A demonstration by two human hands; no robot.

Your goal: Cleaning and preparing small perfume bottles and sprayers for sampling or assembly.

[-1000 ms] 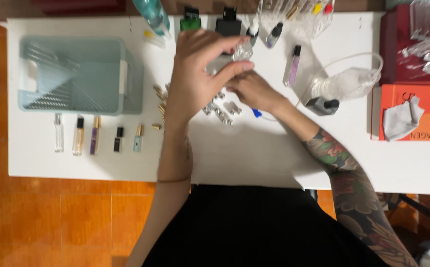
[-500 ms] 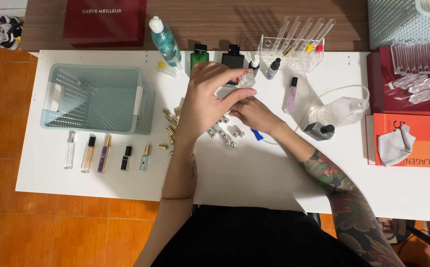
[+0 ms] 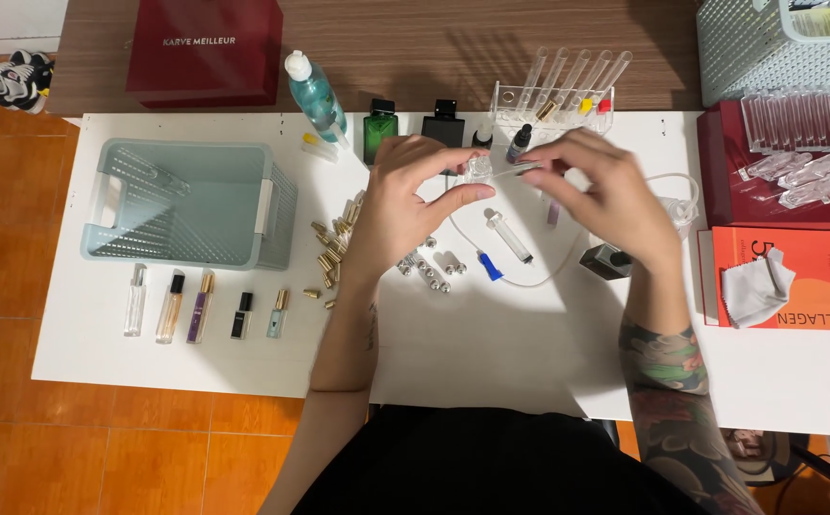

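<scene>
The left hand [image 3: 405, 205] held a small clear glass bottle [image 3: 477, 170] above the white counter [image 3: 491, 334], its grip closed narrowly around the bottle with thumb below and fingers above. The right hand [image 3: 615, 205] pinched a thin clear tube or nozzle [image 3: 520, 170] by its tip, that grip narrow too, with the end level with the bottle's neck and just beside it. The tube appeared to trail toward the syringe [image 3: 510, 236] lying on the counter below the hands, though the link was too fine to trace.

To do this well, the bottle probably wanted keeping upright and steady, so that the narrow mouth stayed a fixed target; the tip likely needed to go in straight, not at a slant. A looser pinch risked the tube springing away.

Small silver spray tops [image 3: 434, 267] and gold caps [image 3: 331, 246] lay scattered near the left wrist, close enough to be knocked. A row of slim filled vials [image 3: 200, 303] stood well apart beside the pale green basket [image 3: 186, 202], and the test tube rack [image 3: 558, 95] sat beyond the hands.
</scene>
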